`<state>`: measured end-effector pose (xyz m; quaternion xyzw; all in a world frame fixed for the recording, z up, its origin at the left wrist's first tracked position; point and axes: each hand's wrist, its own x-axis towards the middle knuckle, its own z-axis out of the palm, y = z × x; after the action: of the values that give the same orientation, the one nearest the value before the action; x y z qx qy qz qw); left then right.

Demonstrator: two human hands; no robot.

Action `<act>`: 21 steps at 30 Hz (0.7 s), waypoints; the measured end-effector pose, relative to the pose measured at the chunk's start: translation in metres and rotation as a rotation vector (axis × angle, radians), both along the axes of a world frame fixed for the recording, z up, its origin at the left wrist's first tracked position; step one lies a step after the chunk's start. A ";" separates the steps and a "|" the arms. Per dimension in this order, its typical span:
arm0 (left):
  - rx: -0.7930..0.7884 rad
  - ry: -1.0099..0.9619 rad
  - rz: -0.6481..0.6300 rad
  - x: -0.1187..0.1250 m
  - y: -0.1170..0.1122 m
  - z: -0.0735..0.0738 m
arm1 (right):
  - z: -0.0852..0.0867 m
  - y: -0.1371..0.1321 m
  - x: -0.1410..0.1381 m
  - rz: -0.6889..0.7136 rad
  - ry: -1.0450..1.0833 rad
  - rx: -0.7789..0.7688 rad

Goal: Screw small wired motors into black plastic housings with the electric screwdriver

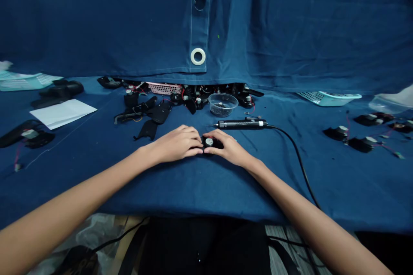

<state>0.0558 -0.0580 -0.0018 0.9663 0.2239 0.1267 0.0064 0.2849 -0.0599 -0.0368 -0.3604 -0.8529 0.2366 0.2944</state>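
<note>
Between my two hands, low over the blue cloth, is a black plastic part with a round silver motor on it. My left hand is curled around its left side, and most of the part is hidden under the fingers. On the other side my right hand grips it with thumb and fingers close to the motor. Just beyond my right hand lies a black electric screwdriver, its bit pointing left and its cable running off to the right. Behind that stands a clear round tub with small dark bits inside, probably screws.
Black plastic shells lie beyond my left hand. A pink basket and several motor parts line the hanging blue curtain. White paper rests at left. More motor parts and a turquoise basket are at right.
</note>
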 end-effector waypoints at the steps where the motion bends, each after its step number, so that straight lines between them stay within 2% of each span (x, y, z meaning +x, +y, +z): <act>1: -0.010 0.009 -0.001 0.004 0.003 0.004 | 0.000 0.000 0.001 -0.041 0.024 0.020; 3: -0.048 -0.016 0.033 0.012 0.010 0.011 | 0.000 0.002 0.006 -0.217 0.091 0.093; 6: -0.167 0.004 0.015 0.023 0.020 0.015 | 0.003 0.010 0.021 -0.625 0.095 0.129; 9: -0.299 0.087 -0.036 0.026 0.026 0.019 | 0.008 0.022 0.041 -0.936 -0.056 -0.074; 12: -0.300 0.133 0.032 0.021 0.025 0.024 | 0.011 0.031 0.059 -1.111 -0.105 -0.240; 16: -0.116 0.170 0.183 0.010 0.013 0.022 | 0.011 0.038 0.072 -1.162 -0.002 -0.426; 21: 0.051 0.088 0.328 0.004 -0.004 0.000 | 0.015 0.047 0.070 -0.980 0.235 -0.809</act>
<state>0.0600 -0.0622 -0.0021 0.9212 0.3755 0.0893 -0.0487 0.3544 -0.0128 -0.0220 -0.7624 -0.3946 0.4155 0.3007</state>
